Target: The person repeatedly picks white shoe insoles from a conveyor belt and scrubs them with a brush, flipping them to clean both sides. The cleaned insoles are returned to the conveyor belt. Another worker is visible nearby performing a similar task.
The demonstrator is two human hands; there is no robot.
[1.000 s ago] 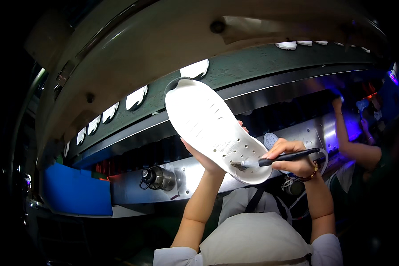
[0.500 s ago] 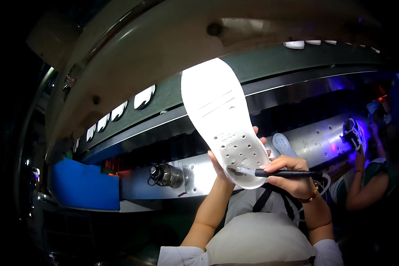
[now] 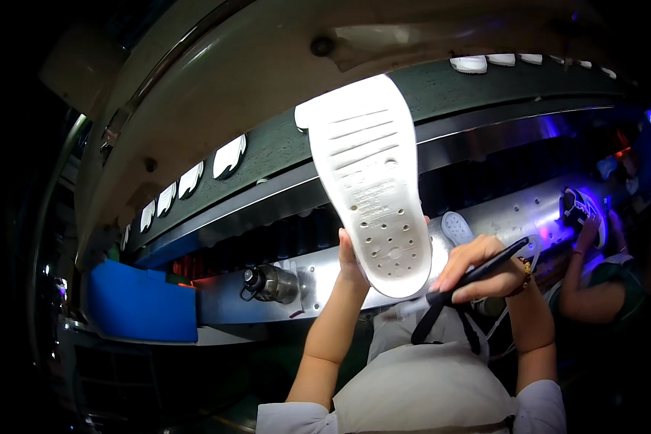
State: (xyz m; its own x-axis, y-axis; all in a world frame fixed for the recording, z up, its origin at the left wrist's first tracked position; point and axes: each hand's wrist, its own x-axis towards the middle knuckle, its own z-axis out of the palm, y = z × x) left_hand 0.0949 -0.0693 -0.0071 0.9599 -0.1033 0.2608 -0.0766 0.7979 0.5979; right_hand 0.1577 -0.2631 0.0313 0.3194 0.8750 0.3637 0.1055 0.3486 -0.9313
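Note:
My left hand [image 3: 354,262] grips the heel end of a white shoe sole [image 3: 370,177] and holds it up, grooved and holed underside toward me, toe pointing up toward the conveyor. My right hand [image 3: 479,269] holds a black pen-like brush [image 3: 477,273] with its tip just beside the sole's lower right edge, near the heel. Both forearms rise from the lower edge over my grey apron [image 3: 423,390].
A green conveyor belt [image 3: 477,90] carries several white soles [image 3: 228,156] along the upper line. A metal bottle [image 3: 271,283] rests on the steel ledge, a blue bin [image 3: 141,302] at left. Another person's arm [image 3: 589,289] reaches to a dark shoe [image 3: 577,206] at right under purple light.
The sole has been tilted from leaning left to nearly upright and raised. My right hand with the brush has moved off the heel surface to just beside its lower edge.

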